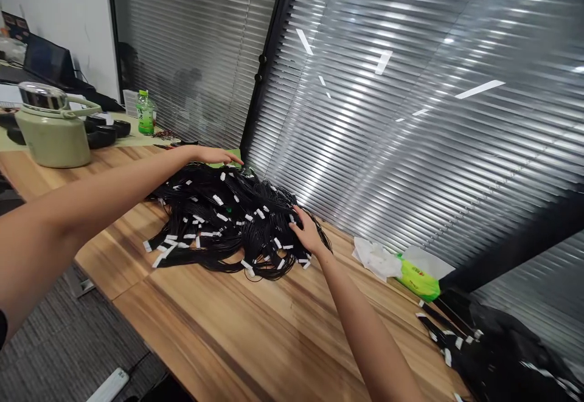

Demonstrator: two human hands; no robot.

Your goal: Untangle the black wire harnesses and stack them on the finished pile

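A large heap of black cables (237, 207) with white connectors at their ends lies on the wooden table. My left hand (214, 155) reaches over the far left side of the heap, fingers stretched out and nothing visible in them. Behind its fingertips is a green sheet-like thing (233, 156), partly hidden. At the right end of the heap rests my right hand (309, 235), its thumb and index finger apart against the cables. Its other fingers are hard to make out.
Farther right are crumpled white tissue (376, 257), a green tissue pack (417, 277) and more black cables (456, 341) beside a black bag (511, 335). At left stand a pale green kettle (57, 137) and a green bottle (145, 115). Blinds (387, 116) border the table's far side.
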